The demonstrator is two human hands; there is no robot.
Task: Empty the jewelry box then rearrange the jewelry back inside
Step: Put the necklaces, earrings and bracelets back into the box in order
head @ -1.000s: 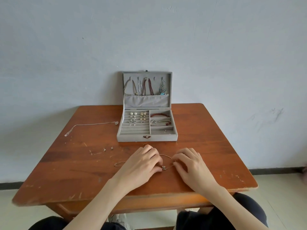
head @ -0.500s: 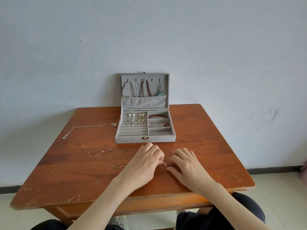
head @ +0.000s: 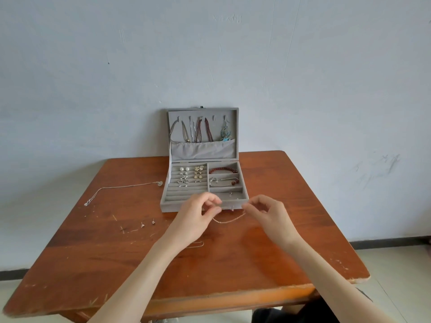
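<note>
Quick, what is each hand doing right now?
Left hand: pinches one end of the thin chain.
Right hand: pinches the chain's other end, lifted just in front of the box.

Jewelry box (head: 205, 201) on table (head: 93, 264) (rear centre); necklace (head: 121, 188) left; ear studs (head: 147, 224) before necklace

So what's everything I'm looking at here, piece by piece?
jewelry box: one, grey, open, far middle of table
hanging necklaces: several, silver, dark red, blue, in lid
earrings: several pairs, pearl and silver, left compartment
bracelets: two, dark red and silver, right compartments
pendant necklace: one, silver, table left of box
ear studs: two, silver, table
thin chain: one, pale, hanging between both hands
table: one, reddish wood
left hand: pinching chain
right hand: pinching chain
</note>
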